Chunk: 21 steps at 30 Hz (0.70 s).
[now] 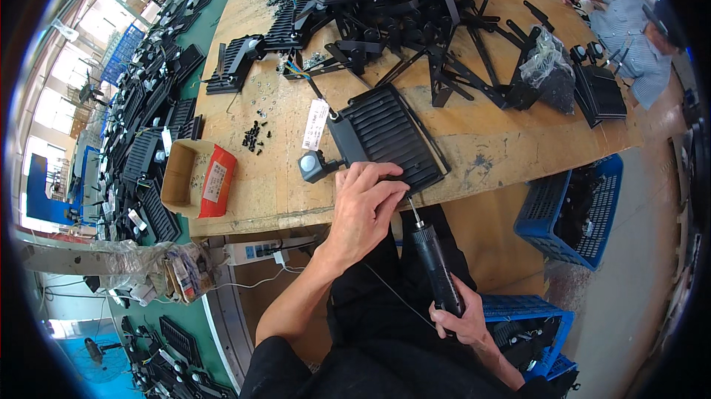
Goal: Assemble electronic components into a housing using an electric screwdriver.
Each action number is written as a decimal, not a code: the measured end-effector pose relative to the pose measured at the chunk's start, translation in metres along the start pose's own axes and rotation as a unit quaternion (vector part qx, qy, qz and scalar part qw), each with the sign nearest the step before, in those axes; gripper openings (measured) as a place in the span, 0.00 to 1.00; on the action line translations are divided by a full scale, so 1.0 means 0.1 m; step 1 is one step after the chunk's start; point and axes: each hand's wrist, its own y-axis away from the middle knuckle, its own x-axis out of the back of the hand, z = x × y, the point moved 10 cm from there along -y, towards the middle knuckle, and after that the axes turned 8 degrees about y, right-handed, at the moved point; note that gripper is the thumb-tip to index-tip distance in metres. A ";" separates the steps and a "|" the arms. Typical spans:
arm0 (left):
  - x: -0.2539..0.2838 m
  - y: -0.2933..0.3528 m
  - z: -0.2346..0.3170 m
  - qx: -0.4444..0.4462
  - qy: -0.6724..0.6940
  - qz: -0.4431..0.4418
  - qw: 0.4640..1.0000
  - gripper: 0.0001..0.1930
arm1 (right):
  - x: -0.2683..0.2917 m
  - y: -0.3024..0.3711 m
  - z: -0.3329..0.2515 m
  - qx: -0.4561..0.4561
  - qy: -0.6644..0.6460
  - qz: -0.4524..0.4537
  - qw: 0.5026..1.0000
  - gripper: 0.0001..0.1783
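Note:
A black finned floodlight lies on the near part of the worktable, with a white-domed motion sensor at its left side. From its far left corner comes a cable with coloured wires and a white paper tag. My left hand rests on the lamp's near edge, thumb and fingertips pinched together; whatever they hold is too small to make out. My right hand grips a black electric screwdriver below the table edge. Its bit points up toward the lamp's near edge, close to my left fingertips.
Loose black screws and a red-and-tan box lie left of the lamp. Black brackets and more lamps pile up at the back. A blue crate stands right. Lamps line a green bench at left. Another person sits at far right.

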 end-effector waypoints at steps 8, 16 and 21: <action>0.04 0.01 0.03 -0.024 -0.003 -0.026 0.999 0.10 | 0.05 0.00 -0.05 -0.017 0.036 0.010 0.999 0.47; 0.13 -0.83 -0.17 -0.074 -0.071 0.010 0.995 0.13 | 0.27 -0.08 -0.05 -0.016 0.123 0.021 0.992 0.47; -0.12 -0.94 -0.47 -0.032 -0.197 0.007 0.980 0.27 | 0.36 -0.12 -0.10 0.040 0.267 0.024 0.962 0.48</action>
